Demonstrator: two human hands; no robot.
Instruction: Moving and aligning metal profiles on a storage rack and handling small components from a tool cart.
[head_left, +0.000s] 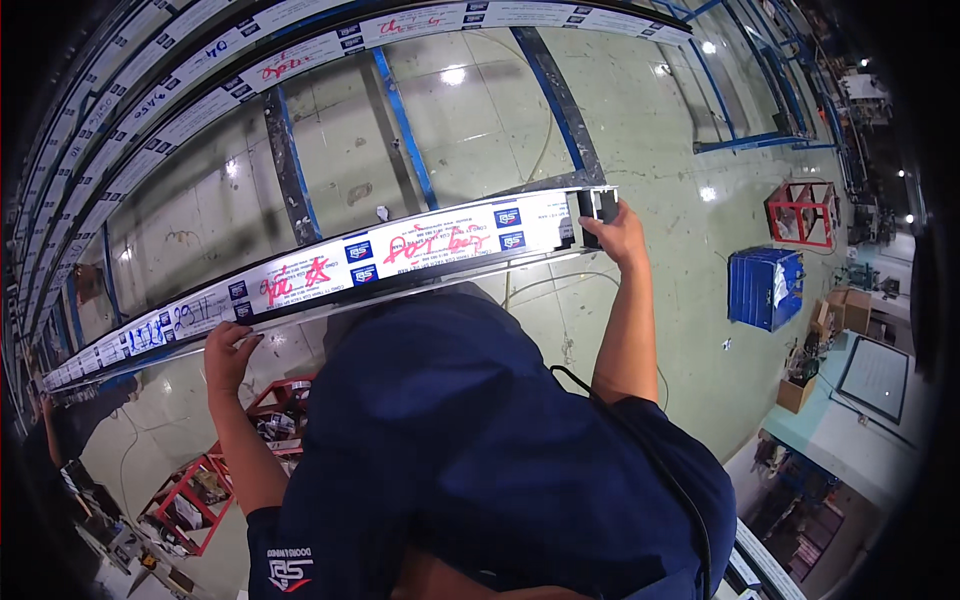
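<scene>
A long profile bar (pixel 430 245), wrapped in white printed film with red and blue handwriting, stretches across in front of my body. It runs from the far left to its dark end on the right. My right hand (pixel 622 238) is closed around that end, fingers and thumb on the black part. On the bar's near edge, left of my body, my left hand (pixel 232 352) is closed with thumb and fingers curled at the edge. The underside of its grip is partly hidden. Another person's hand (pixel 46 408) is by the bar's far left end.
Several similar film-wrapped profiles (pixel 300 62) lie on a blue and black rack (pixel 405 130) ahead. At the right are a blue box (pixel 765 288), a red crate frame (pixel 802 213) and a workbench (pixel 850 430). Red-framed crates (pixel 190 505) stand at the lower left.
</scene>
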